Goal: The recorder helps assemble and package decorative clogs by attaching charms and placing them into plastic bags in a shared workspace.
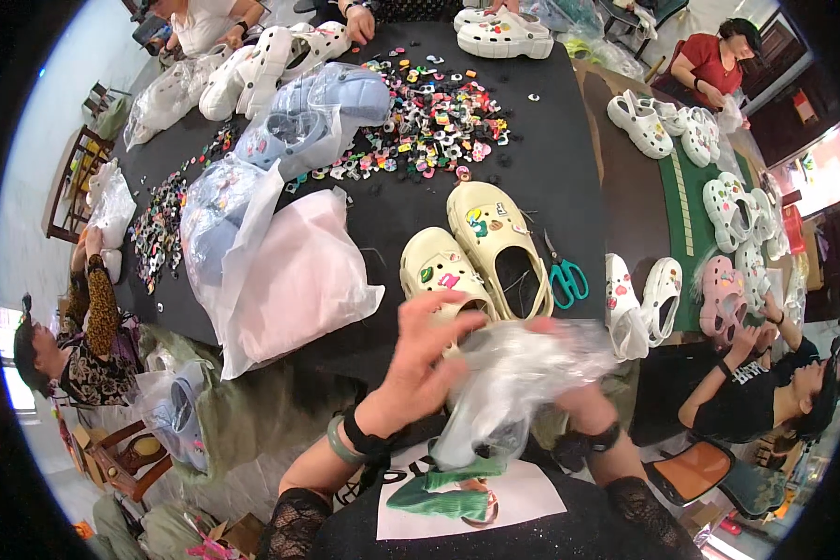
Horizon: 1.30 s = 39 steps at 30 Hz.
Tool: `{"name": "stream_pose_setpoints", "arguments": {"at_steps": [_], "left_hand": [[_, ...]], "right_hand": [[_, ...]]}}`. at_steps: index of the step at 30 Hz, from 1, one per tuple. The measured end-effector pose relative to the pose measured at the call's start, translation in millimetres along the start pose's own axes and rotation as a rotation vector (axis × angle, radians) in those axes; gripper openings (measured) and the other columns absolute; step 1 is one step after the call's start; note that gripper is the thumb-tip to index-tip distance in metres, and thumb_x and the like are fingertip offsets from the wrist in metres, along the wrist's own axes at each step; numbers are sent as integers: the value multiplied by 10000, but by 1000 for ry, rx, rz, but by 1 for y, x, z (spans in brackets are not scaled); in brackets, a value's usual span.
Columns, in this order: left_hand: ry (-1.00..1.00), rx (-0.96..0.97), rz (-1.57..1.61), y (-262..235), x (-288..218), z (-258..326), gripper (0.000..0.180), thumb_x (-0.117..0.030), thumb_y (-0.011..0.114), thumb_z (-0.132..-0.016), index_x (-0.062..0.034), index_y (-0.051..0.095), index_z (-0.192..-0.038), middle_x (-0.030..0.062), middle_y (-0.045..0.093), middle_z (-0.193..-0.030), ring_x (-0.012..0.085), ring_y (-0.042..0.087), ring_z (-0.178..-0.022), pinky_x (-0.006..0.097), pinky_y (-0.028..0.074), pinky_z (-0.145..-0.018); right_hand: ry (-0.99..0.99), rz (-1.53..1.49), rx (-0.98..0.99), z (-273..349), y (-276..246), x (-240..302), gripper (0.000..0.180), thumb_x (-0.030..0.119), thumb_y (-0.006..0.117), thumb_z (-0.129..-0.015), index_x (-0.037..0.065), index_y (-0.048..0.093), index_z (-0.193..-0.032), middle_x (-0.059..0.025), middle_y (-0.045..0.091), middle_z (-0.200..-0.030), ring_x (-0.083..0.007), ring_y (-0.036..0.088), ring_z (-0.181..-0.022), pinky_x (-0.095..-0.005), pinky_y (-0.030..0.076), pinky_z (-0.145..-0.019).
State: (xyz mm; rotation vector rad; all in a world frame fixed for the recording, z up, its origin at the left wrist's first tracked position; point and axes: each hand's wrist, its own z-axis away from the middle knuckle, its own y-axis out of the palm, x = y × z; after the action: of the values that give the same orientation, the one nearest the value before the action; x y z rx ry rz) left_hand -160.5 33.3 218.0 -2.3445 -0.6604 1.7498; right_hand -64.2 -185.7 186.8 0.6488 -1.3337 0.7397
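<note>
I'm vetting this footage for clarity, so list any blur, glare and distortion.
Head view: motion blur on the left hand and clear plastic bag, with shiny highlights on the bag; cream clogs comparatively sharp; bright opening at far right washed out; dark table edge bowed.

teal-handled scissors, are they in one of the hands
No, the teal-handled scissors lie on the black table, just right of the cream clogs.

On our black table [394,213] we see cream clogs [476,217] and teal-handled scissors [556,265] mid-frame, shoe charms [450,114] upper centre, bagged blue clogs [357,93] upper left.
</note>
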Motion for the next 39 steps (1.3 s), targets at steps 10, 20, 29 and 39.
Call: {"name": "stream_pose_setpoints", "arguments": {"at_steps": [10, 20, 29, 39], "left_hand": [[-386, -31, -332, 63, 106, 29, 1102, -380, 723, -677, -31, -34, -1397, 422, -83, -1334, 599, 58, -1240, 533, 194, -1040], [-219, 90, -408, 14, 144, 11, 823, -177, 634, -760, -78, 133, -1406, 347, 54, -1380, 527, 176, -1246, 492, 240, -1038], [-488, 45, 133, 3, 164, 5, 878, -267, 690, -708, -148, 176, -1409, 273, -1, -1411, 520, 215, -1221, 491, 321, -1006], [-176, -117, -380, 36, 203, 19, 838, -288, 697, -675, -178, 269, -1387, 302, 52, -1407, 537, 220, -1213, 524, 307, -988]], "right_hand": [[87, 965, -44, -35, 36, -11, 185, 129, 578, -717, 36, 614, -873, -104, 592, -810, -312, 576, -782, -400, 461, -692], [-295, 1603, -217, -121, 94, -46, 100, 115, 578, -636, 51, 635, -687, -84, 564, -724, -242, 539, -738, -328, 428, -594], [-295, 941, -216, -73, 111, -14, 393, 169, 693, -644, 9, 544, -970, -164, 539, -946, -296, 545, -888, -370, 458, -735], [-297, 1572, -634, -148, 126, -33, 560, 45, 579, -722, 79, 398, -1250, -194, 303, -1309, -358, 330, -1200, -520, 289, -953]]}}
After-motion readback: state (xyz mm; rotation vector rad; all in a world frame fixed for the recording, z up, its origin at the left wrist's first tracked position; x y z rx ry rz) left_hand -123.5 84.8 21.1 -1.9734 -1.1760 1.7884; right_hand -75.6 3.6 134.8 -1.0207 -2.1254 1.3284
